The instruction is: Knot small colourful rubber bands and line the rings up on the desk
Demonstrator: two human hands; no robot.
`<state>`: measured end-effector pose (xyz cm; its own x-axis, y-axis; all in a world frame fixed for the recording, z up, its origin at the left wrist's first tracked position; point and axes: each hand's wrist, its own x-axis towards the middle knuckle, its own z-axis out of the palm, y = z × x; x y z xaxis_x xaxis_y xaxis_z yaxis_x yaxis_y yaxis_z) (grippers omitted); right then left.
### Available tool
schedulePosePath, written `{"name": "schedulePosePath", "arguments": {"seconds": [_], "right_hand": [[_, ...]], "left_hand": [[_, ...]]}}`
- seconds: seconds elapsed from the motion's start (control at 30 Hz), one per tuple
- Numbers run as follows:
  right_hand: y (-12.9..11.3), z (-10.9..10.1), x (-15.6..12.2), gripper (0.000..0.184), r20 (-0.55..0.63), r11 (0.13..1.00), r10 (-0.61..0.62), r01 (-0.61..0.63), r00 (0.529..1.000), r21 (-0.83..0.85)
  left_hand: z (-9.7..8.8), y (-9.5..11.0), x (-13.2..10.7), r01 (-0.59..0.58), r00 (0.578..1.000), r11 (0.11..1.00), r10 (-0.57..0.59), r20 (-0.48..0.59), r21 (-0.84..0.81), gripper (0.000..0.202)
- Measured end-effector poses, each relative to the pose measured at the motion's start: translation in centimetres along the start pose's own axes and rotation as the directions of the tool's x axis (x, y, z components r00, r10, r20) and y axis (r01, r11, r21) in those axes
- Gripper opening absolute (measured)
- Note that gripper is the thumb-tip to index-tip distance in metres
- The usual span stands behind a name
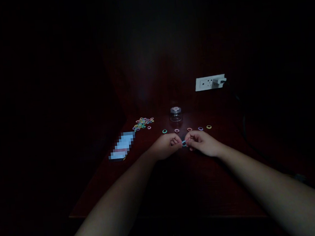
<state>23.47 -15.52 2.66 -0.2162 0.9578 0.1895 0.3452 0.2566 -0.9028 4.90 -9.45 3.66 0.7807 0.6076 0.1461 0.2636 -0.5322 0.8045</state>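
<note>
My left hand (167, 145) and my right hand (202, 142) meet over the dark red table (142, 192), fingers curled. Between their fingertips they pinch one small light-blue ring (184, 143). Just beyond the hands lies a row of several small coloured rings (189, 129), spaced apart. A loose heap of more coloured rings (143, 123) lies at the back left. A small clear glass jar (176, 114) stands behind the row.
A blurred-out flat device (122, 146) lies on the table left of my left hand. A white wall socket (207, 83) with a plug and a dark cable (243, 125) sits at the back right. The room is very dark.
</note>
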Motion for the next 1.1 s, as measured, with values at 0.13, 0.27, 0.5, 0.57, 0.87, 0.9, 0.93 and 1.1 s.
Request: {"name": "schedulePosePath", "arguments": {"seconds": [0.13,0.27,0.5,0.57,0.87,0.9,0.93,1.1], "right_hand": [[0.02,-0.06,0.11,0.019,0.001,0.998,-0.012,0.012,1.0,0.057],[0.13,-0.15,0.25,0.022,-0.006,0.995,-0.005,0.006,1.0,0.098],[-0.26,-0.01,0.02,0.024,0.026,0.994,0.009,-0.012,1.0,0.112],[-0.34,0.1,-0.05,0.025,0.038,0.994,0.007,-0.011,0.999,0.104],[-0.55,0.43,-0.24,0.021,0.061,1.0,-0.005,0.004,0.998,0.01],[-0.6,0.38,-0.25,0.02,0.056,1.0,-0.012,0.011,0.998,0.002],[-0.64,0.31,-0.25,0.018,0.048,1.0,-0.021,0.022,0.999,-0.004],[-0.49,-0.11,-0.16,0.01,-0.013,0.997,-0.079,0.079,0.997,-0.021]], "left_hand": [[-0.09,-0.19,-0.04,-0.031,0.999,0.999,0.031,0.015,-0.008,0.017],[-0.11,-0.14,-0.15,-0.038,0.999,0.998,0.039,0.012,-0.045,0.015],[0.06,-0.01,0.17,-0.086,0.996,0.973,0.078,-0.047,-0.215,0.009],[0.14,-0.08,0.3,-0.087,0.996,0.966,0.076,-0.056,-0.242,0.008],[0.29,-0.01,0.09,-0.063,0.997,0.99,0.057,-0.049,-0.13,0.019],[0.27,-0.02,0.05,-0.051,0.998,0.992,0.046,-0.046,-0.113,0.018],[0.25,-0.03,0.03,-0.039,0.998,0.994,0.035,-0.045,-0.102,0.017],[0.13,-0.15,-0.04,-0.024,0.999,0.995,0.02,-0.042,-0.095,0.013]]}}
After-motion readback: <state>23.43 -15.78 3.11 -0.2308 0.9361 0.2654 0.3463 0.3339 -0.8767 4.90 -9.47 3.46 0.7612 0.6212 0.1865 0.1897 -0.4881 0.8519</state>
